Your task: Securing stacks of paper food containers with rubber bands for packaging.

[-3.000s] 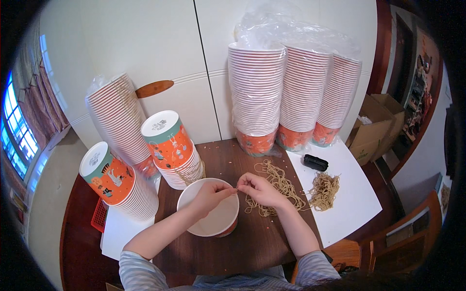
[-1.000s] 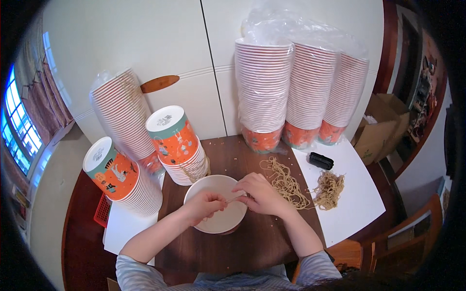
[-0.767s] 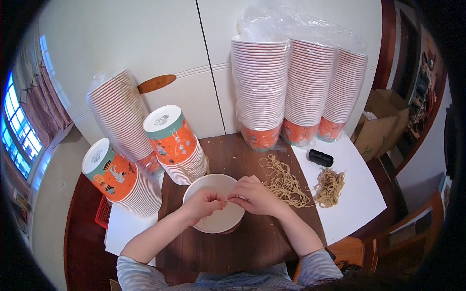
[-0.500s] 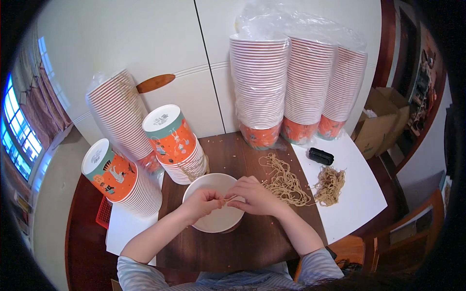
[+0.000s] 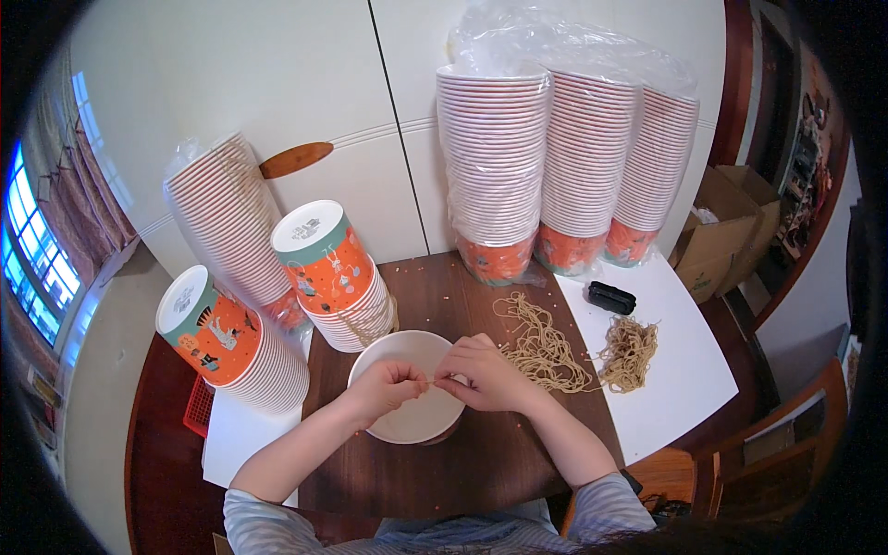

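Note:
Over the mouth of a white-lined paper bucket [image 5: 404, 427], my two hands almost meet. My left hand [image 5: 381, 388] pinches a short stretch of thin tan string [image 5: 426, 380] between thumb and fingertips. On the other side my right hand [image 5: 487, 374] pinches the same string, with its fingers curled. The bucket stands upright on the dark brown tabletop [image 5: 398, 481], and nothing shows inside it. To the right of my right hand lies a loose tangle of tan string [image 5: 548, 356]. Strands of string hang down the side of an upturned orange bucket stack [image 5: 331, 277] behind the bucket.
Another upturned bucket stack [image 5: 222, 342] stands at left, before a plastic-wrapped stack [image 5: 227, 222]. Three tall wrapped stacks [image 5: 495, 157] rise at the back right. A second string bundle [image 5: 629, 354] and a black oblong object [image 5: 610, 298] lie on the white board [image 5: 680, 370].
My fingertips have drawn slightly apart, and a thin bit of string now shows stretched between them. The bucket and stacks have stayed put.

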Motion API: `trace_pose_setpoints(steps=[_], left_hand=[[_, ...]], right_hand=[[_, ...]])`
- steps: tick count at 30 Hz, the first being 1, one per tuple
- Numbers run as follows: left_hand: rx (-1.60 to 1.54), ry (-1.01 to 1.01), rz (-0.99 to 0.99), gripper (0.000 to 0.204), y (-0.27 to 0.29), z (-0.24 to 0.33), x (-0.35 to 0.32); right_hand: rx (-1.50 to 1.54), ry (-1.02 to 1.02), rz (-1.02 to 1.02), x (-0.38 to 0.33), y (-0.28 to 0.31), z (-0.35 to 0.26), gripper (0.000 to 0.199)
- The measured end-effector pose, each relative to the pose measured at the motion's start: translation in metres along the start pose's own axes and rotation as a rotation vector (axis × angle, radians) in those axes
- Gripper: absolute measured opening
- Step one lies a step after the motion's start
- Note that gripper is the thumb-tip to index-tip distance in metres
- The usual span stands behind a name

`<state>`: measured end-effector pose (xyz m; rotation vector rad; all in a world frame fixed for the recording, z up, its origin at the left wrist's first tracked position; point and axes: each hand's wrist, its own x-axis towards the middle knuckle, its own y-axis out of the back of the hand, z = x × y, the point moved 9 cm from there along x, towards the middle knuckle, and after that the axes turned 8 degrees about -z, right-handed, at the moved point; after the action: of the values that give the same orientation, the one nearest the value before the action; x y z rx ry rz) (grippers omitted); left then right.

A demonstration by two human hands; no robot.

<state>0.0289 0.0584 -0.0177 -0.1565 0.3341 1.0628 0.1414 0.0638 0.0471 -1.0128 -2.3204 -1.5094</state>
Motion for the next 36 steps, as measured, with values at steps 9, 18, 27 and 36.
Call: trace_pose_setpoints(steps=[9,18,27,36], left_hand=[[0.002,-0.026,0.02,0.006,0.002,0.001,0.003],[0.364,-0.346,0.15,0.012,-0.001,0.036,-0.002],[0.704,-0.466,0.244,0.011,-0.012,0.059,-0.011],[0.7,-0.443,0.225,0.011,-0.008,0.052,-0.008]], right_hand=[[0.03,0.024,0.059,0.0,0.007,-0.001,0.011],[0.018,-0.028,0.039,-0.002,0.006,0.005,0.009],[0.005,-0.057,0.01,-0.002,0.004,0.008,0.006],[-0.05,-0.027,-0.006,0.0,0.002,0.002,0.006]])
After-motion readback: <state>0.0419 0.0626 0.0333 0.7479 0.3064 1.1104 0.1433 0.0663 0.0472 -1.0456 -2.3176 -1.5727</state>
